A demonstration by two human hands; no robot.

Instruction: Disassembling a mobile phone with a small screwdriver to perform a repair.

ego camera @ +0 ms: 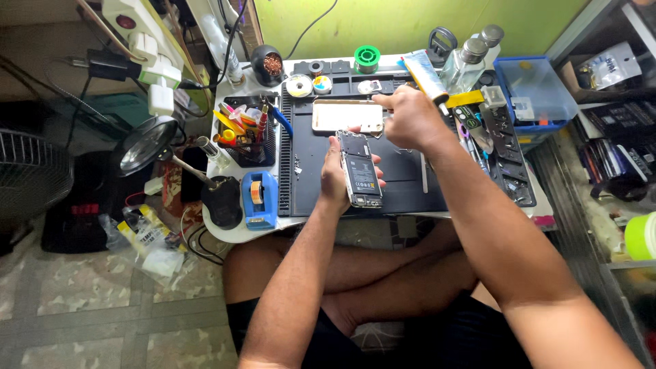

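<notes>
At frame centre, the left hand [333,179] is clamped around an opened phone [360,171], its back already off and internals exposed. The right hand [410,117] is closed on a glue tube [425,74] above it. The removed back cover [347,116] lies on the bench mat [403,181], not yet refitted.

Your left hand [335,179] covers the left edge of the opened phone [361,171], so you cannot see how your fingers sit behind it. Your right hand [408,117] hides the right end of the white back cover [345,116] and whatever its fingertips pinch; its grip cannot be told. The small parts on the black mat [403,179] near its left edge are too tiny to name. The blue bin [536,92] at the bench's right corner has blurred contents. The fan [31,174] is cut by the left edge.
</notes>
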